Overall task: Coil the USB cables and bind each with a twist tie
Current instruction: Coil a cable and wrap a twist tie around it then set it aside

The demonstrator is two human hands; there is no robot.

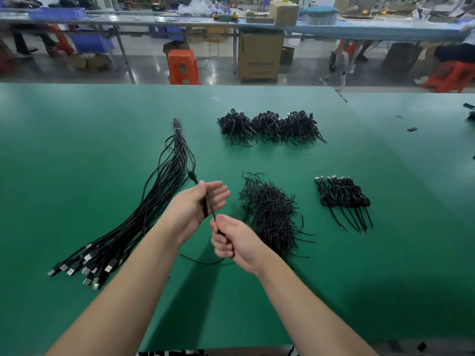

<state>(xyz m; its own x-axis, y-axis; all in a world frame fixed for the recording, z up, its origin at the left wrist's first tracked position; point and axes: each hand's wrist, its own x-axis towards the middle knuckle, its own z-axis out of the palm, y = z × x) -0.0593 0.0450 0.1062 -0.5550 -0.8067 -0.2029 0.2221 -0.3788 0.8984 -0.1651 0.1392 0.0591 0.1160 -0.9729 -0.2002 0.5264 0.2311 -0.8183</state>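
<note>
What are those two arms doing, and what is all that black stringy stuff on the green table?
The picture comes from a camera worn on a person's head, so you look down at that person's own arms. The left hand holds the plug end of one black USB cable, and the right hand pinches the same cable a bit further along; the rest of it droops in a loop below the hands. On the green table, to the left, lies a long bunch of straight cables with silver plugs at the near end. In the middle is a heap of short black twist ties. To the right sits a neat row of coiled cables, and further back a bigger pile of coiled ones.
</note>
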